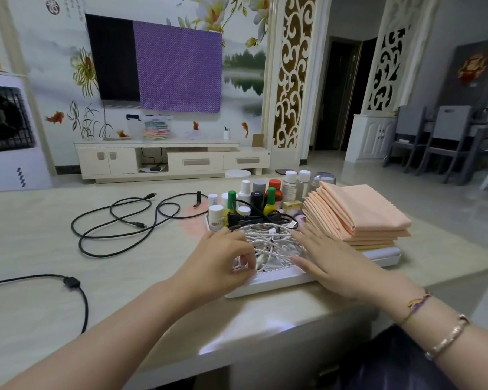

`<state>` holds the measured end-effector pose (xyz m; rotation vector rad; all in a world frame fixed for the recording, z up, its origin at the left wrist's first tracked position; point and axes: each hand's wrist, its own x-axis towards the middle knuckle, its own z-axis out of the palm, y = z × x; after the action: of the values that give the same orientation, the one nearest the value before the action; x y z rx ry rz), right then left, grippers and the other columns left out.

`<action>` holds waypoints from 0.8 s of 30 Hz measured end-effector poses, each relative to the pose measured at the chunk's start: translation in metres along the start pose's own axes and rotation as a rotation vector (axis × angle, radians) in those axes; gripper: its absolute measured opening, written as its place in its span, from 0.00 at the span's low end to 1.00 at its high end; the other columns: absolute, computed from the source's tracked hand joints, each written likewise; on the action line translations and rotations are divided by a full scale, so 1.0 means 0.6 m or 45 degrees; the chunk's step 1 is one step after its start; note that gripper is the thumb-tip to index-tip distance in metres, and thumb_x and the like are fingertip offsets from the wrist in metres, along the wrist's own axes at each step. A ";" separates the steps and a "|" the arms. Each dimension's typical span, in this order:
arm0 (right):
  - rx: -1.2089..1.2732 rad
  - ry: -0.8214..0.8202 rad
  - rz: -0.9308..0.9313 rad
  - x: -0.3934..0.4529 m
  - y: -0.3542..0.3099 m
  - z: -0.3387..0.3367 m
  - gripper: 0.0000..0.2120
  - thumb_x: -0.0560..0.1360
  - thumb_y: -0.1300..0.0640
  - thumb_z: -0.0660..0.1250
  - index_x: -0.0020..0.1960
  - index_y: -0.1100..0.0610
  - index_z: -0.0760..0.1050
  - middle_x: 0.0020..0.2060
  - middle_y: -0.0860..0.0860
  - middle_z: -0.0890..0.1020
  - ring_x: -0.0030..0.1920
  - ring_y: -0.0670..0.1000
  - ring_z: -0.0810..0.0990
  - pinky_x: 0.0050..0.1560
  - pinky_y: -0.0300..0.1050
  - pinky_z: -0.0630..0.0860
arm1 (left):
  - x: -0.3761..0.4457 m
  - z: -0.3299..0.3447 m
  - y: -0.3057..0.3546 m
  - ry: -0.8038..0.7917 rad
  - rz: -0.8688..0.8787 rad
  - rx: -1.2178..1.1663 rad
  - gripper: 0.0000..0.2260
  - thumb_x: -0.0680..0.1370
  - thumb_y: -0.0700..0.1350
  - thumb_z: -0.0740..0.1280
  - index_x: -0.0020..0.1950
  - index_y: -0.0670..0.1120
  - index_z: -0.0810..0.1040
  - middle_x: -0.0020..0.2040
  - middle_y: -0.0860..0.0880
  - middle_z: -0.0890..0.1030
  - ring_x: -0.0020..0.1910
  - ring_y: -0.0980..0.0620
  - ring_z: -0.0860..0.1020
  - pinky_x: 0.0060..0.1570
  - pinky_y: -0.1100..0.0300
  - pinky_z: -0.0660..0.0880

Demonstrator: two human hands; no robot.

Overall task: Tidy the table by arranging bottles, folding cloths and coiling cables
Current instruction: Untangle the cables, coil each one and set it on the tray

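On the white tray (268,285), the left hand (220,260) pinches the heap of white cables (271,243) — the right hand (330,260) lies flat, fingers straight, beside folded peach cloths (360,215) and bottles (254,198); black cables (116,220) sprawl across the tabletop (40,249).

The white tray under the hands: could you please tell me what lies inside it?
The white tray holds a tangle of white cables, black cables behind them, bottles at the back and folded peach cloths to the right. Its floor is covered.
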<state>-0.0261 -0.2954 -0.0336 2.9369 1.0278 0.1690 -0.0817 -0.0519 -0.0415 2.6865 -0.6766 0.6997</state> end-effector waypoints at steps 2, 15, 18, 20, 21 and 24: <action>0.050 0.066 0.040 0.000 -0.002 0.000 0.41 0.72 0.31 0.34 0.79 0.51 0.42 0.78 0.49 0.42 0.76 0.44 0.39 0.74 0.39 0.39 | 0.002 -0.002 0.007 0.087 0.046 0.031 0.06 0.73 0.52 0.70 0.47 0.55 0.78 0.45 0.59 0.73 0.46 0.55 0.70 0.46 0.58 0.66; 0.317 -0.167 0.242 0.064 -0.012 0.015 0.29 0.83 0.48 0.44 0.78 0.59 0.38 0.77 0.58 0.38 0.76 0.53 0.35 0.76 0.48 0.41 | 0.022 0.033 0.027 -0.371 -0.238 0.224 0.27 0.82 0.59 0.51 0.79 0.56 0.45 0.79 0.54 0.48 0.77 0.54 0.50 0.75 0.51 0.52; 0.384 -0.164 0.311 0.094 -0.007 0.009 0.26 0.84 0.53 0.44 0.78 0.59 0.41 0.76 0.58 0.39 0.77 0.58 0.38 0.77 0.54 0.44 | 0.030 0.035 0.027 -0.382 -0.275 0.185 0.27 0.81 0.57 0.53 0.78 0.57 0.47 0.79 0.53 0.47 0.78 0.54 0.49 0.75 0.51 0.51; 0.451 -0.148 0.386 0.104 -0.002 0.007 0.25 0.84 0.56 0.45 0.78 0.61 0.43 0.76 0.63 0.41 0.76 0.62 0.40 0.76 0.57 0.46 | 0.032 0.038 0.028 -0.388 -0.275 0.199 0.27 0.82 0.57 0.52 0.78 0.56 0.48 0.79 0.54 0.46 0.78 0.54 0.47 0.75 0.50 0.49; 0.442 -0.173 0.409 0.106 0.000 0.006 0.25 0.84 0.56 0.44 0.78 0.61 0.42 0.76 0.64 0.40 0.76 0.63 0.40 0.76 0.58 0.46 | 0.031 0.038 0.029 -0.382 -0.273 0.198 0.26 0.82 0.57 0.52 0.78 0.56 0.48 0.79 0.54 0.45 0.78 0.54 0.46 0.76 0.50 0.48; 0.423 -0.220 0.458 0.105 -0.003 0.008 0.31 0.83 0.45 0.41 0.77 0.62 0.37 0.76 0.62 0.38 0.77 0.57 0.40 0.76 0.52 0.44 | 0.024 0.037 0.030 -0.365 -0.270 0.185 0.26 0.82 0.59 0.49 0.78 0.58 0.47 0.79 0.56 0.44 0.77 0.55 0.44 0.76 0.50 0.46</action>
<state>0.0224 -0.2548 -0.0324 3.3352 0.5430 -0.2741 -0.0709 -0.0811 -0.0502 2.9683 -0.4066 0.3238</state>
